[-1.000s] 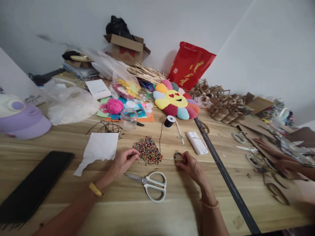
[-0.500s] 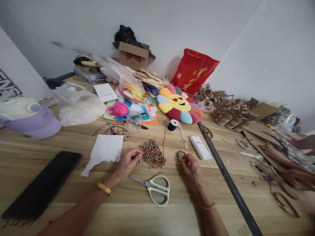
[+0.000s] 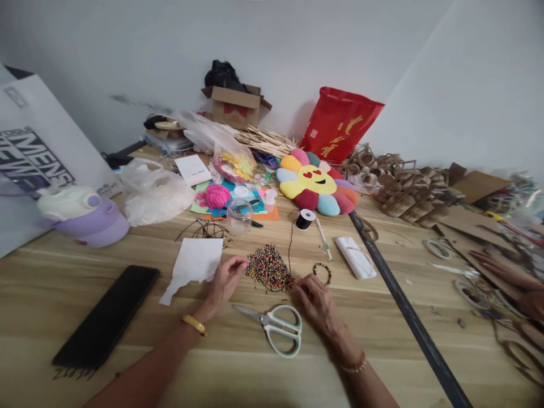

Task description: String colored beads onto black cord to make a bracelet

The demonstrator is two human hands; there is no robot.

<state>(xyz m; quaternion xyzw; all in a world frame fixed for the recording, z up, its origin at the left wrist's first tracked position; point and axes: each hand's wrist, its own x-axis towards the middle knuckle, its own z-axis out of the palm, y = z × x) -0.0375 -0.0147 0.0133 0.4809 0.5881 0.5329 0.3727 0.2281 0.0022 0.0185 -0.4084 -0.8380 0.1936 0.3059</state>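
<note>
My left hand (image 3: 228,279) rests at the left edge of a pile of small multicoloured beads (image 3: 270,266), thumb and fingertips pinched together. Whatever that pinch holds is too small to make out. On the pile's right side my right hand (image 3: 318,300) is bent down with fingers drawn together, its tips by the outermost beads; their contents are hidden. Just beyond its knuckles lies a beaded bracelet (image 3: 328,276) in a ring. Black cord runs from a spool (image 3: 305,220) down to the beads. Scissors (image 3: 276,327) with pale green handles lie between my wrists.
Torn white paper (image 3: 193,262) and a black phone-like slab (image 3: 108,314) lie left. Behind the beads stand a glass jar (image 3: 239,218), pink yarn (image 3: 216,196) and a flower cushion (image 3: 317,184). Right are a white bundle (image 3: 355,258), a dark strip (image 3: 399,289) and another person's hands (image 3: 501,272).
My right hand has let go of the bracelet, which stays on the table, and shifted left to the bead pile. My left hand keeps its pinch. The view has turned slightly left.
</note>
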